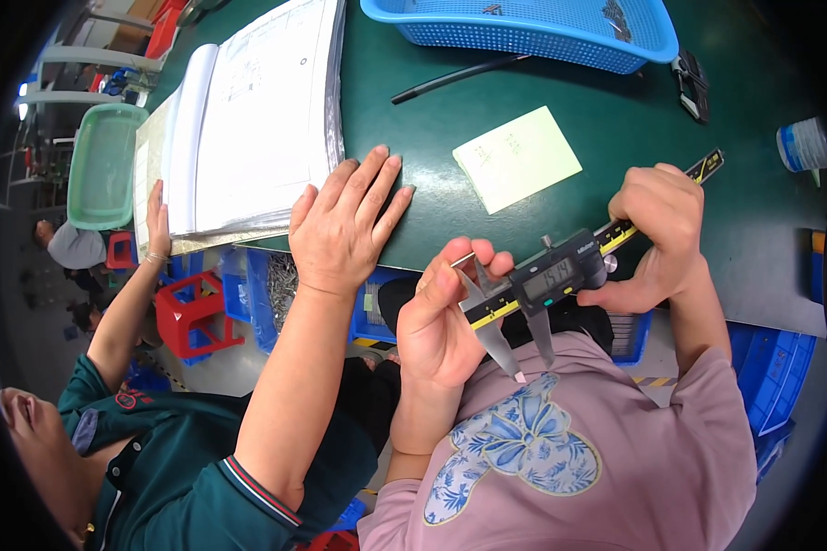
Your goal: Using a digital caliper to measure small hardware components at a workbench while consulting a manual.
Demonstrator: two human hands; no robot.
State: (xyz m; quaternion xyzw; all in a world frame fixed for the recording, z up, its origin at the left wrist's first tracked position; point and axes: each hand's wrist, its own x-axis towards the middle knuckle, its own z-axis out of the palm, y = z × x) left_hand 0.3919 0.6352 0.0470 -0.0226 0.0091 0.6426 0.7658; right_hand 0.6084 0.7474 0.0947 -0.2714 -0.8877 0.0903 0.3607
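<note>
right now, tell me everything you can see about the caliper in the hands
The digital caliper is a steel-looking tool with a dark slider body, a grey display showing digits, and a yellow-edged beam running up to the right. It is held tilted above the person's lap, off the edge of the green table. The right hand wraps the beam beside the slider, thumb near the small wheel. The left hand pinches the fixed-jaw end. The long lower jaws point down, slightly apart; whether anything sits between them cannot be told.

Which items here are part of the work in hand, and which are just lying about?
In use: digital caliper, held by the left hand at its jaws and the right hand on its beam.

Lying about: blue basket, yellow note, black tube, open binder, green tray.
</note>
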